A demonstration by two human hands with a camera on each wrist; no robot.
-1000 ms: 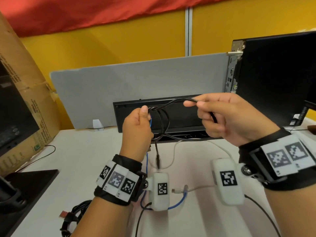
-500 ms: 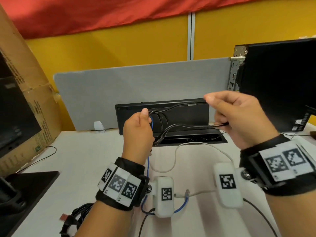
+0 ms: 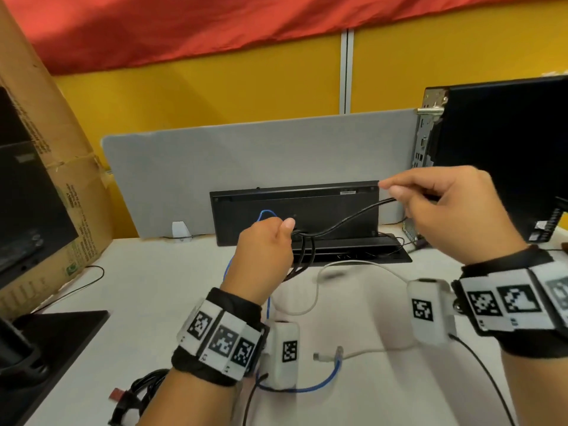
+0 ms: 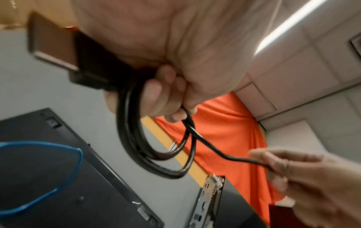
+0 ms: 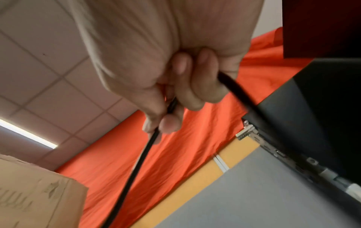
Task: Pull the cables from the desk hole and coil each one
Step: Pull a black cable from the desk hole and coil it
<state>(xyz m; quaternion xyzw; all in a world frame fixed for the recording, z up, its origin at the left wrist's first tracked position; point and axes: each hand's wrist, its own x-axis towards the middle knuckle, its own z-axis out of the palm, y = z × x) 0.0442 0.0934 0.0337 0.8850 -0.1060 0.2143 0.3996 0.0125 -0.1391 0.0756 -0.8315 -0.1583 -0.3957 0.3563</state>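
Two hands are working one black cable above the white desk. The left hand is gripping several loops of that cable, its fingers curling tightly round the gathered strands; in the left wrist view the loops are hanging below the fist in a rough oval, with a dark connector block showing beside the palm. From the fist a single strand is running up and to the right to the right hand, which is pinching it between thumb and forefinger while the remaining fingers are folding round the cable further along (the right wrist view shows the cable passing through the hand and leaving on both sides).

Both hands are hovering just in front of the raised black flap of the desk hole, whose open slot is lying behind the left fist. A blue cable is lying on the desk near the left wrist and arching up behind the left hand, and a white cable is curving across the desk between the two wrists. A black computer tower is standing at the right, a cardboard box is leaning at the left, and a bundle of black cables is resting at the near desk edge.
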